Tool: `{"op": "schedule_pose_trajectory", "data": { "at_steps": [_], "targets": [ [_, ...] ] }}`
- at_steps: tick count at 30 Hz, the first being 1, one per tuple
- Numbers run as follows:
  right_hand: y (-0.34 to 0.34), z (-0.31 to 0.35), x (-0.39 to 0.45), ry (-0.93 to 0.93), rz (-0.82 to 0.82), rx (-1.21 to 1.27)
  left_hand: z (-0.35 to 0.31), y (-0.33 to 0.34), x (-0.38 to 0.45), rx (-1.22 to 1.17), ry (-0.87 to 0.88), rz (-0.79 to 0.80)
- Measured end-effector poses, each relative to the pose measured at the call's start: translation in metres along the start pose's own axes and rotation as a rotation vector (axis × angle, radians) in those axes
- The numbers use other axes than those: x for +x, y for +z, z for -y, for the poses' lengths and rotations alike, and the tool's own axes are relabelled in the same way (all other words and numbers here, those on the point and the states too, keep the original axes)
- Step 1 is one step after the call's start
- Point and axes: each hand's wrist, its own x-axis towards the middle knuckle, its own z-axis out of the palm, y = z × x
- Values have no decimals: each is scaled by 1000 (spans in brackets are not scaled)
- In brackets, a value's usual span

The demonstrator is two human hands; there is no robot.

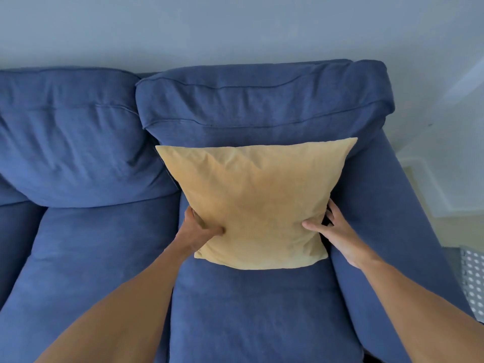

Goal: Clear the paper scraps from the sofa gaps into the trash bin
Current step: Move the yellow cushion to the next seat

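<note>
A tan square cushion (258, 205) leans against the back cushion of a blue sofa (248, 310), on its right-hand seat. My left hand (197, 227) grips the cushion's lower left edge, thumb pressed into the front. My right hand (331, 227) holds its lower right edge, fingers wrapped behind it next to the sofa's right armrest (392, 231). No paper scraps are visible; the gaps beside and behind the cushion are hidden. A white perforated trash bin (474, 281) shows at the right edge, on the floor beyond the armrest.
A second back cushion (73, 142) and seat (91, 258) lie to the left, with a dark seam between the two seats. A pale wall rises behind the sofa. Light floor and a white baseboard show to the right.
</note>
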Motion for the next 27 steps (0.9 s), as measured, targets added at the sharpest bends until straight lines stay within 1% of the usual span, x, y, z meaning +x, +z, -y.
{"op": "schedule_pose_trajectory", "data": {
  "at_steps": [2, 8, 12, 15, 17, 20, 27],
  "targets": [
    [-1, -1, 8, -29, 11, 10, 0, 0, 7, -54, 6, 15],
    [8, 3, -2, -87, -53, 127, -2, -7, -1, -181, 95, 37],
    [21, 20, -28, -140, -88, 142, -4, -31, -17, -235, 102, 81],
    [46, 34, -55, -138, -82, 159, -3, -63, -37, -273, 79, 109],
    [73, 42, -70, -126, -74, 162, 2, -93, -55, -268, 60, 107],
    [130, 50, -89, -86, -18, 131, 23, -152, -81, -252, 27, 56],
    [303, 54, -101, 3, 116, 103, 102, -304, -126, -226, -95, -109]
  ]
}}
